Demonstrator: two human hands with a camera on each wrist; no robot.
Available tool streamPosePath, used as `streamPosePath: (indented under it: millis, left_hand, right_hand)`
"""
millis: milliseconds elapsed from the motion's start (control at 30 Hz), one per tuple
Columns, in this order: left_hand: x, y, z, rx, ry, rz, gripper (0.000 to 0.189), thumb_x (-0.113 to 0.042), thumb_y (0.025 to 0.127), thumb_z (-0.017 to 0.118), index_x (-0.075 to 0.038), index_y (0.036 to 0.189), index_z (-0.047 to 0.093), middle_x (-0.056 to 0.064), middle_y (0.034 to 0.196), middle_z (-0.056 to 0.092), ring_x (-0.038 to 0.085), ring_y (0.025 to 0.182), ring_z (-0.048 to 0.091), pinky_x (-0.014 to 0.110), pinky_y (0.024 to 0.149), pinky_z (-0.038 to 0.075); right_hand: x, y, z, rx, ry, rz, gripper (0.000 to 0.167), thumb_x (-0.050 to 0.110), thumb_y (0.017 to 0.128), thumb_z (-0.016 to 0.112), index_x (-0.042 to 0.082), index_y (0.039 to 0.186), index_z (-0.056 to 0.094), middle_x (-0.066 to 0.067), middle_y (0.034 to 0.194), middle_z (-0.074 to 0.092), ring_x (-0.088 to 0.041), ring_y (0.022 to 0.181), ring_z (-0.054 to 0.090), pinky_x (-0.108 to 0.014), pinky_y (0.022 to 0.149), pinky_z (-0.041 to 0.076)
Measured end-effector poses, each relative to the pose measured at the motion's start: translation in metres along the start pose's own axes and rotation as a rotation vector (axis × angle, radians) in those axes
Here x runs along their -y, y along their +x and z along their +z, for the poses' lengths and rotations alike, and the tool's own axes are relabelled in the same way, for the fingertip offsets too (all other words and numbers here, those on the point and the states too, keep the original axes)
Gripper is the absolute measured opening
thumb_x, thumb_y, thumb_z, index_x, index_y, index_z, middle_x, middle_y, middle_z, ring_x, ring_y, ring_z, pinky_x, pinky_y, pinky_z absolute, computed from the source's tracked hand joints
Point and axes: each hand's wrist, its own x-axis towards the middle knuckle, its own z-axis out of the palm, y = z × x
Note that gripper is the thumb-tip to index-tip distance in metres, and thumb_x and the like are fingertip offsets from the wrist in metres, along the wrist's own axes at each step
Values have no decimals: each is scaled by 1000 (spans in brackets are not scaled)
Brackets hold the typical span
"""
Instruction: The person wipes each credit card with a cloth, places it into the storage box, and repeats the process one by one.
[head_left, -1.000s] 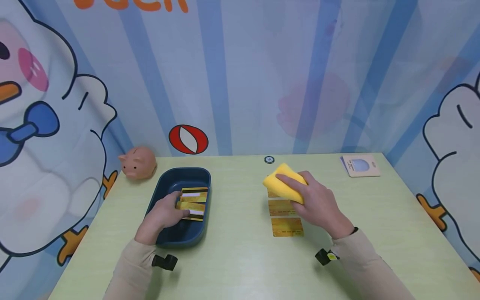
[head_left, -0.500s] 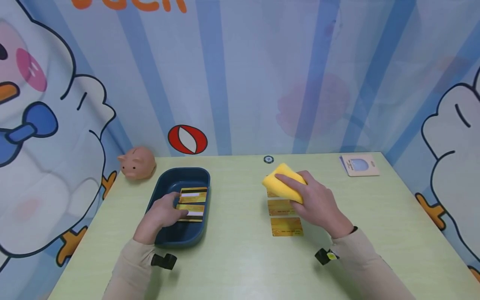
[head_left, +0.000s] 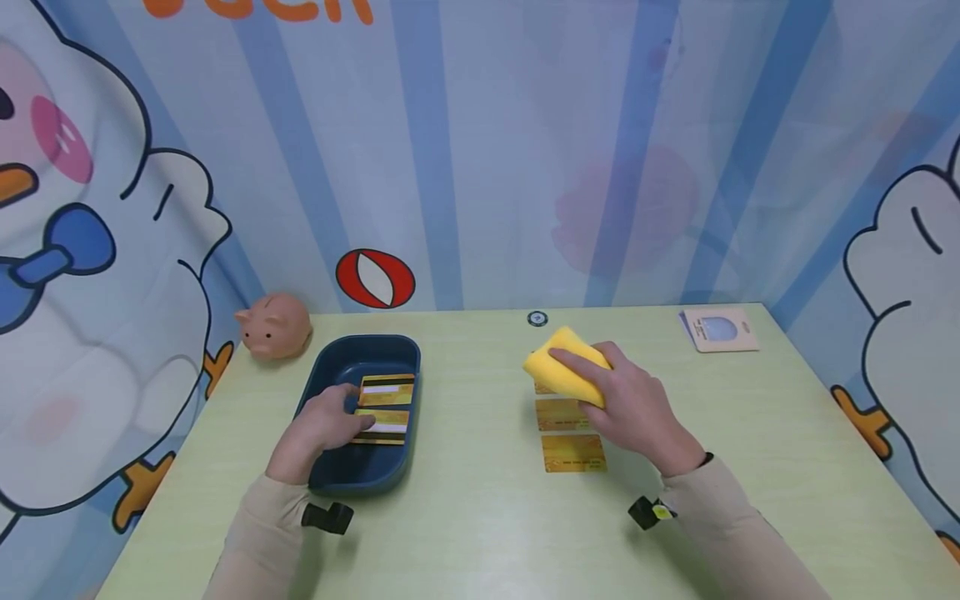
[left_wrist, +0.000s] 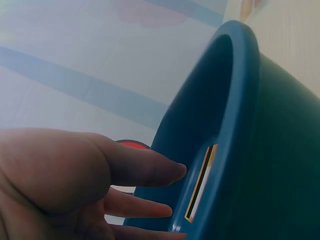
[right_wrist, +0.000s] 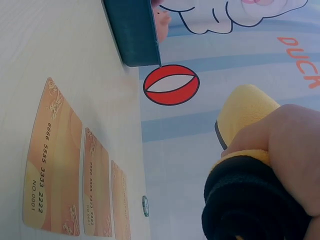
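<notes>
Left of centre in the head view, we had our left hand (head_left: 326, 425) reaching into a dark blue tray (head_left: 358, 468), its thumb and fingers spread moderately wide and gripping nothing that we could see. Two gold cards, an upper card (head_left: 387, 390) and a lower card (head_left: 384, 427), lay striped side up in the tray by its right wall, just beside our fingertips; whether we touched either, we could not tell.

Right of centre, our right hand (head_left: 637, 408) held a bunched yellow cloth (head_left: 566, 367) tightly between thumb and fingers; the right wrist view showed dark folds on it. Below it in the frame, a column of gold cards (head_left: 573, 454) lay flat on the pale table (head_left: 465, 517), the farthest partly hidden by the cloth.

Along the table's back edge we saw a pink piggy bank (head_left: 275, 327) at left, a small round chip (head_left: 537, 318) just above the cloth, and a pale booklet (head_left: 722, 331) at right.
</notes>
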Motion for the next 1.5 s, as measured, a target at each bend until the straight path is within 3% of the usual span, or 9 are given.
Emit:
streamPosePath:
  millis: [133, 333, 433, 533, 800, 1167, 1500]
  left_hand:
    - [0, -1, 0, -1, -4, -7, 60, -24, 97, 72, 8, 143, 51, 28, 127, 61, 37, 104, 58, 50, 91, 52]
    - [1, -1, -1, 11, -46, -11, 57, -22, 98, 71, 7, 143, 53, 23, 112, 64, 26, 75, 64, 35, 65, 54]
    - [2, -1, 0, 19, -56, -2, 51, -22, 99, 70, 5, 140, 58, 21, 110, 65, 23, 68, 62, 32, 59, 52]
    - [2, -1, 0, 32, -55, 3, 47, -23, 99, 69, 3, 138, 63, 20, 112, 66, 24, 72, 62, 33, 62, 53]
    - [3, -1, 2, 103, 4, 44, 43, -27, 101, 68, 2, 133, 69, 19, 122, 65, 31, 104, 58, 43, 85, 51]
    - [1, -1, 5, 153, 83, 106, 46, -29, 101, 68, 7, 130, 70, 18, 115, 66, 31, 105, 57, 43, 88, 50]
    - [1, 2, 6, 149, 95, 104, 49, -31, 101, 68, 5, 133, 68, 19, 117, 64, 32, 107, 56, 42, 86, 49]
  right_hand:
    - [0, -1, 0, 4, 1, 1, 72, 7, 87, 75, 33, 152, 56, -18, 126, 57, -24, 76, 59, -36, 55, 51]
    - [0, -2, 1, 8, -4, 2, 72, 7, 88, 74, 33, 152, 56, -17, 126, 57, -23, 76, 58, -35, 55, 51]
    - [0, -1, 0, 4, -3, 1, 71, 7, 88, 74, 32, 152, 56, -17, 126, 57, -23, 76, 58, -35, 55, 51]
    - [0, -1, 0, 0, -1, -1, 71, 7, 87, 73, 32, 152, 56, -17, 126, 57, -23, 76, 58, -34, 54, 50]
    - [1, -1, -1, 2, 1, -1, 72, 6, 87, 73, 32, 152, 56, -17, 126, 57, -23, 76, 58, -34, 54, 50]
    - [0, -1, -1, -10, 3, -4, 71, 6, 87, 72, 32, 151, 56, -17, 125, 57, -22, 75, 57, -33, 53, 49]
    - [0, -1, -1, -6, 3, 2, 71, 7, 87, 71, 32, 151, 56, -16, 126, 57, -22, 76, 57, -34, 54, 50]
